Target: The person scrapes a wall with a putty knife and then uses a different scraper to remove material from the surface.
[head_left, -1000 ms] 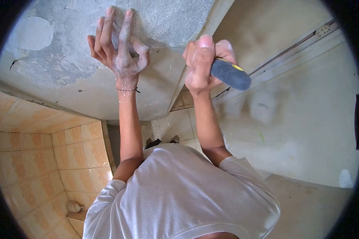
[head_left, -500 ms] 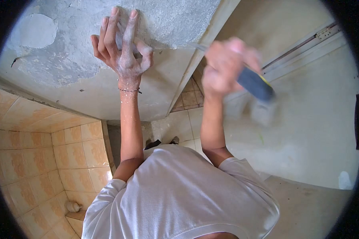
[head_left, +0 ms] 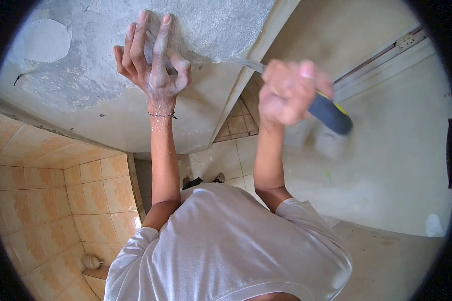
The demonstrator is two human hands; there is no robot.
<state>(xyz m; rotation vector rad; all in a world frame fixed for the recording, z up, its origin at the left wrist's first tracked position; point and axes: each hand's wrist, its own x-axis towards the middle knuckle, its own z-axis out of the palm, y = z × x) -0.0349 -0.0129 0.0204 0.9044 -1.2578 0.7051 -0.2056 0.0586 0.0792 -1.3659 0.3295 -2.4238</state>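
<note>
My left hand point(head_left: 155, 62), dusted white, has its fingers spread against the wall point(head_left: 85, 75), where rough grey plaster meets smoother painted surface. Nothing shows between those fingers. My right hand point(head_left: 294, 90), slightly blurred, is wrapped round the dark grey and yellow handle of a scraper point(head_left: 331, 114). The scraper's thin metal blade points left from the fist, across the wall's edge, and its tip is at the lower border of the grey plaster.
Orange-patterned tiles point(head_left: 93, 200) line a recess at lower left. A door frame with a hinge point(head_left: 406, 41) stands at upper right, beside a pale wall point(head_left: 386, 150). Floor tiles point(head_left: 226, 160) show below the wall's corner.
My right hand has moved right and slightly down with the scraper, and the blade has come into view. My left hand has barely moved.
</note>
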